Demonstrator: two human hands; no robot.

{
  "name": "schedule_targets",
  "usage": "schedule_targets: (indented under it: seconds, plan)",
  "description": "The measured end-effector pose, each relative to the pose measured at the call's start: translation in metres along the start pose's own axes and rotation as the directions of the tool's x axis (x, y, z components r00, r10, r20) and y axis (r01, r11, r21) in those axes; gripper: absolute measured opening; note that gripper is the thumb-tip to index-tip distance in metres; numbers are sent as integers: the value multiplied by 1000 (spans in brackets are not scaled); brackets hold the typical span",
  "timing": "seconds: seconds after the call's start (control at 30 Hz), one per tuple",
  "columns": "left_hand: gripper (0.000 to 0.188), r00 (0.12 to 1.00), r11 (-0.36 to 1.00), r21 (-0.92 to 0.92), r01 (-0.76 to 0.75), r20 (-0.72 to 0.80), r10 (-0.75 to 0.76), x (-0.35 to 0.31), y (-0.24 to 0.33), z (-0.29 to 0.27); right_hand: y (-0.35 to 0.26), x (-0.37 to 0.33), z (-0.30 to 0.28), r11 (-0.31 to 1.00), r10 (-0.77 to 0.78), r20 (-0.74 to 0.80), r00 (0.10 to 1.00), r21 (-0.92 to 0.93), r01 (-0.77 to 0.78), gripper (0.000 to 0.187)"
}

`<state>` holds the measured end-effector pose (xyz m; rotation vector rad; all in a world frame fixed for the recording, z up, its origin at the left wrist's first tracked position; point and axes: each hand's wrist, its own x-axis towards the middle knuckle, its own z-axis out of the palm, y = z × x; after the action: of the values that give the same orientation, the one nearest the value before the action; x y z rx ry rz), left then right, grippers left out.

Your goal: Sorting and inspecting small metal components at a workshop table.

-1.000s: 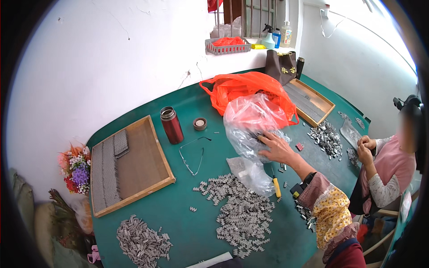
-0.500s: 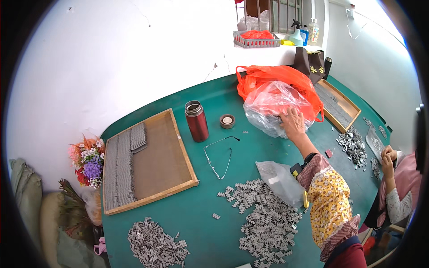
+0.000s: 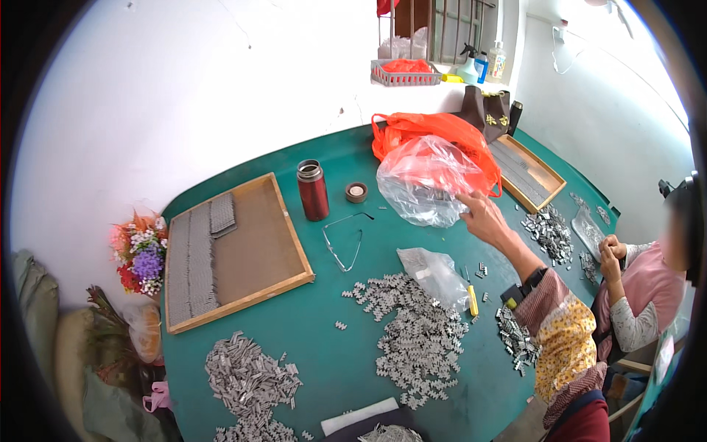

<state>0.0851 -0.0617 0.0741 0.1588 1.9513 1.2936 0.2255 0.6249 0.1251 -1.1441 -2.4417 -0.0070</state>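
My right hand (image 3: 486, 218) reaches in from the right with its fingers stretched out. Their tips are at the right edge of a crumpled clear plastic bag (image 3: 420, 193), which lies against a red plastic bag (image 3: 451, 134). Whether they touch the film is hard to tell. Below that hand are a flattened clear bag (image 3: 434, 276) and a screwdriver with a yellow handle (image 3: 473, 300). A heap of small zigzag metal pieces (image 3: 420, 346) spreads to the left of my forearm, and a smaller heap (image 3: 517, 340) is beside my sleeve. My left hand is out of view.
A wooden tray (image 3: 298, 254) holds rows of grey pieces. Near it stand an uncapped red thermos (image 3: 313, 195), its lid (image 3: 356, 192) and eyeglasses (image 3: 343, 243). Metal strips (image 3: 250, 376) are heaped lower left. At right, a person in pink (image 3: 648, 287) works beside another wooden tray (image 3: 549, 184).
My right hand has drawn back from on top of the clear bag to its right edge. The view has shifted, and the screwdriver and the heap beside my sleeve now show more fully.
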Motion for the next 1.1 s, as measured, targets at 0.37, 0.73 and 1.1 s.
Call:
schedule_targets:
  seconds: [0.37, 0.73, 1.1]
  plan:
    - [12, 939, 939, 69, -337, -45, 340, 7, -34, -2, -203, -27, 60, 695, 152, 517, 842, 550, -463, 33]
    - [12, 677, 484, 532, -695, 255, 690, 23, -2, 3, -238, -13, 118, 417, 341, 393, 854, 751, -512, 24]
    - [13, 549, 447, 400, -800, 188, 814, 10, 47, 9, -305, -140, -29, 350, -98, 253, 963, 914, -204, 19]
